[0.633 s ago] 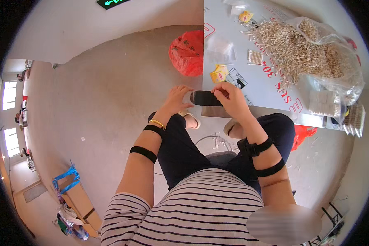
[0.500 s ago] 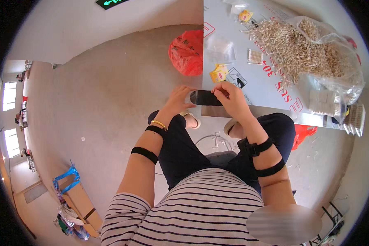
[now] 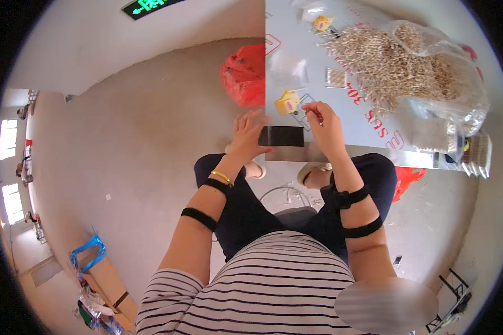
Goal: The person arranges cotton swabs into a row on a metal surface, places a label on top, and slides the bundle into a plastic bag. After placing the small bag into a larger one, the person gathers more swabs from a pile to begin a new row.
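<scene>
A flat black rectangular piece (image 3: 285, 137) lies at the near left corner of the metal-topped table. My left hand (image 3: 248, 137) is at its left end, thumb and fingers apart around that end, with no firm grip visible. Just beyond the piece's right side, my right hand (image 3: 325, 127) is raised over the table, fingers curled and tips pinched together. Whatever those fingertips hold, if anything, is too small to tell. Close to them lies a yellow printed packet (image 3: 288, 102). A neat row of cotton swabs (image 3: 336, 78) sits farther back.
A big heap of loose cotton swabs (image 3: 397, 64) spills from a clear plastic bag (image 3: 472, 97) at the right. Packed swab bundles (image 3: 476, 156) stand by the right edge. Red bags (image 3: 243, 75) are left of the table. A cardboard box (image 3: 107, 279) is at the lower left.
My right hand has left the black piece and moved up and right. My left hand's fingers have spread and turned more over the piece's left end. The view has shifted slightly.
</scene>
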`<state>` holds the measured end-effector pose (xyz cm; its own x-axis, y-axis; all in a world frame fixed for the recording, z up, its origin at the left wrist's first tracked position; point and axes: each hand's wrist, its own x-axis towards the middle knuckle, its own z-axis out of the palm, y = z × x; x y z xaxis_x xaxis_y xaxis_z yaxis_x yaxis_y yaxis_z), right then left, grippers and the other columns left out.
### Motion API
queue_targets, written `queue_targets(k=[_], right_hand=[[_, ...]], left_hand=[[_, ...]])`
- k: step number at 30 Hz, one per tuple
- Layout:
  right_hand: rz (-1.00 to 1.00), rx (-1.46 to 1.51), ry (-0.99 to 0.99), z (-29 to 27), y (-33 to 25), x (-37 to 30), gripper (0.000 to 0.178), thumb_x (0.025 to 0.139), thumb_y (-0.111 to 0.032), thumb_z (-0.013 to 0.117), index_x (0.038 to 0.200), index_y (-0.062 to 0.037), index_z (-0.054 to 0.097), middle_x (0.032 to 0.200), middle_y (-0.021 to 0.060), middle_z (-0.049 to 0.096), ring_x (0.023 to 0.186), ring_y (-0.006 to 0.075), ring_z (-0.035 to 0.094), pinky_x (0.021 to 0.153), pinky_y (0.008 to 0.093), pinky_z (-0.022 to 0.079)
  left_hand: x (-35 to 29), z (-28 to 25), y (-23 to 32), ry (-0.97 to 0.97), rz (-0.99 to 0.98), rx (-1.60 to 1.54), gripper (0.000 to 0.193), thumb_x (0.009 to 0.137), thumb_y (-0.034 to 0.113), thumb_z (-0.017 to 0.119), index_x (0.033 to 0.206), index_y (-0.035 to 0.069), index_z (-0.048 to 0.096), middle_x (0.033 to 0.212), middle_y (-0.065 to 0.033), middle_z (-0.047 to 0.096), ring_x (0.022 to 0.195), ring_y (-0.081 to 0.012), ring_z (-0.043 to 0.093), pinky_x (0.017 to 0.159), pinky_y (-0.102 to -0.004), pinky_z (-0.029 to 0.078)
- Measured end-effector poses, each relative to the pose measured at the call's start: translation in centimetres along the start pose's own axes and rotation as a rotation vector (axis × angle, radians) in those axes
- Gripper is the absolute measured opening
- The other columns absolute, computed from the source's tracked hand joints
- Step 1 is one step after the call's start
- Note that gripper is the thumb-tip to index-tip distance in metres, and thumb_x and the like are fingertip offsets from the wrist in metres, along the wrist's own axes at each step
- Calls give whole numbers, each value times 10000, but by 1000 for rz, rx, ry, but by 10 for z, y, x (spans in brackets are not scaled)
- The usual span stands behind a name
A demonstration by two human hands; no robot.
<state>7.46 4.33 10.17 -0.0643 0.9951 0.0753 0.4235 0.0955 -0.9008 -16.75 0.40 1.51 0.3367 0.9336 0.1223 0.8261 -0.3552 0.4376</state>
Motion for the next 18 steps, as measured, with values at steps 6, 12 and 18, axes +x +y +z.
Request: queue_targets(k=[6,12,18], right_hand=[[63,-146,-41,-21,30,-16,186,937,-131,639,1076,-33,713,1029,183,699,953,353,672,874,439,531],[72,-388,-168,-37,80,-31,406,912,-222,672,1266,-25,639,1273,233,624,1189,445,574,1023,492,478],[144,-333,-111,-52,118,-22,433,904,-209,681,1280,-4,616,1292,251,605,1219,438,565,1048,482,471]], left_hand=[[23,1,49,76,4,-9,861,727,424,876,1448,143,500,1532,-130,406,1445,-354,367,1225,-568,225],[65,46,90,76,150,-227,696,873,326,771,1441,62,469,1537,-192,393,1451,-430,351,1191,-544,306],[104,82,101,-12,10,-247,652,917,257,732,1445,28,426,1504,-252,399,1417,-452,384,1185,-495,346]])
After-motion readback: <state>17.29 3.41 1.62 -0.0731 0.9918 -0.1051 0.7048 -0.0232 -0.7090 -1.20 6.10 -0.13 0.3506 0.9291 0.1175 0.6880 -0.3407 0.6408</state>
